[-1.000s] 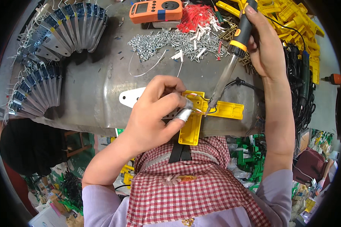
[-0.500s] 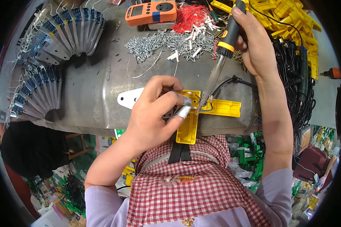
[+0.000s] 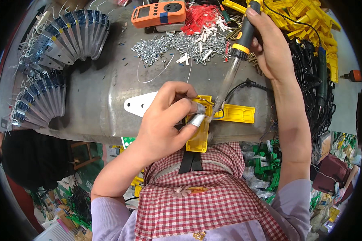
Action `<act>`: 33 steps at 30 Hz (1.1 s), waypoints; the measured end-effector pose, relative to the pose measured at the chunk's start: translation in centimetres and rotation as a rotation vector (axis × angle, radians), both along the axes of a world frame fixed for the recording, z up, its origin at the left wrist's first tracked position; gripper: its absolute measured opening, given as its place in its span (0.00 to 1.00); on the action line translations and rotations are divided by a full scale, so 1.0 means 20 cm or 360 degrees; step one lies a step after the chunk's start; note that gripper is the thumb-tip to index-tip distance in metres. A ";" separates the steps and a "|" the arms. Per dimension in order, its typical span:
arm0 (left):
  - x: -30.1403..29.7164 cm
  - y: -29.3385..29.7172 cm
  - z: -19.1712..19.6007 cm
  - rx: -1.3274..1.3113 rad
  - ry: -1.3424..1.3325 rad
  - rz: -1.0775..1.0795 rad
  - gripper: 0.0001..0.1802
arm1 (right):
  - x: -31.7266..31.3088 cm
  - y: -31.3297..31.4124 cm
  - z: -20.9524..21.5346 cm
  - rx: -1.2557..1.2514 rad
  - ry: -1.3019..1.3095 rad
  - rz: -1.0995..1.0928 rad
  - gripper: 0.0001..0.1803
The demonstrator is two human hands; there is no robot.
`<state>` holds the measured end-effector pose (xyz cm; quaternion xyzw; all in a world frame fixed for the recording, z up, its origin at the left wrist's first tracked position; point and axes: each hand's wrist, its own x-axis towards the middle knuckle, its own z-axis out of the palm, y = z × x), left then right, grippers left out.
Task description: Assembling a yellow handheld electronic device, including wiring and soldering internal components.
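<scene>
My right hand (image 3: 271,50) is wrapped round the dark handle of a soldering iron (image 3: 244,38). The iron slants down, its tip beside thin wires in an open yellow plastic housing (image 3: 239,113). A faint haze shows by the tip. Silver wrapping covers the thumb tip and a fingertip of my left hand (image 3: 159,124), which pinches over the housing's left part; what lies between the fingers is too small to make out. Partly under that hand is a white plate with holes (image 3: 136,105). A blue wire (image 3: 219,117) curves inside the housing, and a black cable (image 3: 249,83) runs off behind it.
Screws and nuts (image 3: 169,46) lie heaped beyond my hands, near an orange multimeter (image 3: 159,14) and red-and-white small parts (image 3: 201,18). Yellow housings (image 3: 305,16) and black cables (image 3: 309,72) fill the right. Fanned strip-like assemblies (image 3: 76,36) stand at left.
The iron's tip end has shifted very slightly, with haze now showing near it. The housing and my left hand have barely moved.
</scene>
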<state>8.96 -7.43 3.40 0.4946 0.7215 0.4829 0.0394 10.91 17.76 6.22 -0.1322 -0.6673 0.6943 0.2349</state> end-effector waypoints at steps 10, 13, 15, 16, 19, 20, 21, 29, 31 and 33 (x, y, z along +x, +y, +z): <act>-0.08 -0.06 -0.01 -0.0023 0.0368 0.0350 0.10 | 0.00 0.01 -0.01 -0.0017 -0.0080 -0.0054 0.11; -0.20 -0.12 -0.04 -0.0410 0.0694 0.0643 0.12 | 0.00 0.11 0.02 -0.0062 0.0023 -0.0129 0.11; -0.21 -0.13 -0.02 -0.0433 0.0759 0.0559 0.13 | 0.01 0.22 0.06 -0.0058 0.0162 -0.0149 0.11; -0.21 -0.13 -0.01 -0.0450 0.0829 0.0471 0.14 | 0.01 0.26 0.08 0.0066 0.0173 -0.0169 0.12; -0.17 -0.12 0.00 -0.0602 0.0153 -0.0169 0.37 | -0.04 0.28 0.08 0.0341 0.0270 -0.0390 0.13; -0.18 -0.11 0.00 -0.0641 0.0101 -0.0250 0.40 | -0.11 0.28 0.03 0.0443 0.0415 -0.0362 0.11; -0.19 -0.11 -0.05 -0.0676 0.0226 -0.0298 0.47 | -0.16 0.29 0.01 0.0437 0.0456 -0.0416 0.10; -0.14 -0.18 -0.07 -0.0783 0.0313 -0.0136 0.41 | -0.64 0.27 -0.01 0.1465 0.0500 -0.0710 0.14; -0.17 -0.17 -0.04 -0.0797 0.0275 -0.0158 0.43 | -0.74 0.35 -0.08 0.1397 0.0159 -0.0634 0.16; -0.20 -0.18 -0.05 -0.0838 0.0280 -0.0118 0.45 | -0.71 0.34 -0.04 0.1452 -0.0623 -0.0221 0.17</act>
